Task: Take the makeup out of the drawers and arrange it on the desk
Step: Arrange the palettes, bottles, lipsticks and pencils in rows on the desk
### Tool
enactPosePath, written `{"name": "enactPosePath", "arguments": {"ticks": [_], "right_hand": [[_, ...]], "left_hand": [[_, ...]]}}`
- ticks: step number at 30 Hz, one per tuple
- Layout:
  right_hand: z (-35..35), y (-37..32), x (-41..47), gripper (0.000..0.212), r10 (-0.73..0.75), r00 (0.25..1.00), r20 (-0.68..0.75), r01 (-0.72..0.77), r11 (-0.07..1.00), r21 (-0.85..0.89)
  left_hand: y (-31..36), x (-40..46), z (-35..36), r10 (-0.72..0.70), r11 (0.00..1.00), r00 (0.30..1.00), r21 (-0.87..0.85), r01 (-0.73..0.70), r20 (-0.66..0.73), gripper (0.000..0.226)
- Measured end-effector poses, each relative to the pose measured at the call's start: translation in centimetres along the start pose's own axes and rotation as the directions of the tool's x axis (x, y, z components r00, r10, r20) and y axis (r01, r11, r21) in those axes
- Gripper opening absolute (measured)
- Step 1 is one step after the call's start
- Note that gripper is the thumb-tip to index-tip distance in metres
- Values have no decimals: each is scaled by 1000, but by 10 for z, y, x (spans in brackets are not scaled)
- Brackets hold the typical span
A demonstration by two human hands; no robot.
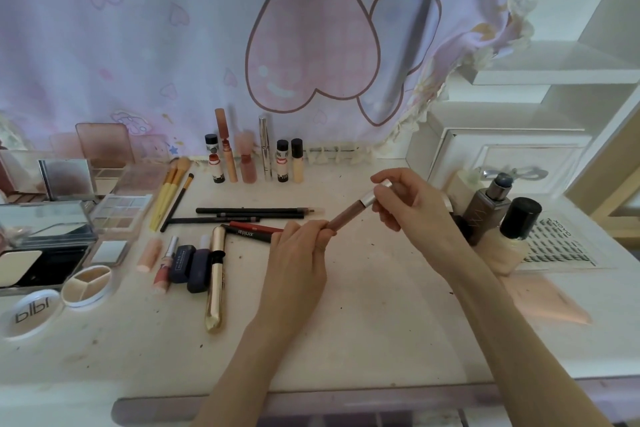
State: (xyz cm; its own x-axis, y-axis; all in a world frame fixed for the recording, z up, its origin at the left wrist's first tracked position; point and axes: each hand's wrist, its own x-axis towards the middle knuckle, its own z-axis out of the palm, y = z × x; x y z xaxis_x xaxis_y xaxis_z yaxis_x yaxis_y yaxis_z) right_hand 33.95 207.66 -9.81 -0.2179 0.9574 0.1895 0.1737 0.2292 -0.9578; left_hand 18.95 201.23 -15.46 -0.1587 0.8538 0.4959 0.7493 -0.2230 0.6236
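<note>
Most of the makeup seems already laid out on the bench [381, 305]: palettes [117, 211] at left, upright tubes [252, 159] at the back, pencils [252, 213] in the middle. The left hand [298, 246] grips a brown lip-gloss tube [349, 213] by its base above the bench, while the right hand [405, 201] pinches its silver cap. It has yet to be placed; whether the drawers, barely visible, hold more is unclear.

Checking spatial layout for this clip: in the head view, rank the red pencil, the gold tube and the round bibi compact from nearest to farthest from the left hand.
From the left hand:
1. Red pencil, touching distance, just to its left.
2. Gold tube, farther left, lying lengthwise.
3. Round bibi compact, far left desk edge.
</note>
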Motion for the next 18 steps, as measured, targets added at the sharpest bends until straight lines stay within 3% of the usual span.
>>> {"name": "enactPosePath", "arguments": {"ticks": [1, 4, 5, 8, 10, 14, 18], "right_hand": [[1, 2, 1, 5, 48, 999, 4, -48, 998, 26], [5, 4, 5, 30, 192, 979, -70, -194, 981, -12], [5, 4, 7, 29, 207, 974, -90, -207, 978, 1], [6, 3, 10, 4, 171, 984, -49, -163, 977, 136], [6, 2, 10, 9, 145, 989, -1, -143, 976, 165], [7, 3, 12, 19, 130, 990, -45, -130, 992, 1], [8, -1, 14, 11, 20, 998, -58, -18, 999, 47]], "left_hand": [[1, 0, 1, -1, 1000, 1000, 8, 1, 13, 42], [3, -1, 1, 22, 998, 1000, 61, -23, 18, 36], [3, -1, 1, 31, 997, 999, 74, -33, 20, 33], [2, -1, 1, 15, 997, 1000, 79, -16, 18, 35], [1, 0, 0, -8, 997, 1000, 75, 7, 10, 37], [3, -1, -1, -7, 997, 1000, 75, 5, 26, 35], [5, 0, -1, -22, 998, 999, 56, 20, 36, 51]]}}
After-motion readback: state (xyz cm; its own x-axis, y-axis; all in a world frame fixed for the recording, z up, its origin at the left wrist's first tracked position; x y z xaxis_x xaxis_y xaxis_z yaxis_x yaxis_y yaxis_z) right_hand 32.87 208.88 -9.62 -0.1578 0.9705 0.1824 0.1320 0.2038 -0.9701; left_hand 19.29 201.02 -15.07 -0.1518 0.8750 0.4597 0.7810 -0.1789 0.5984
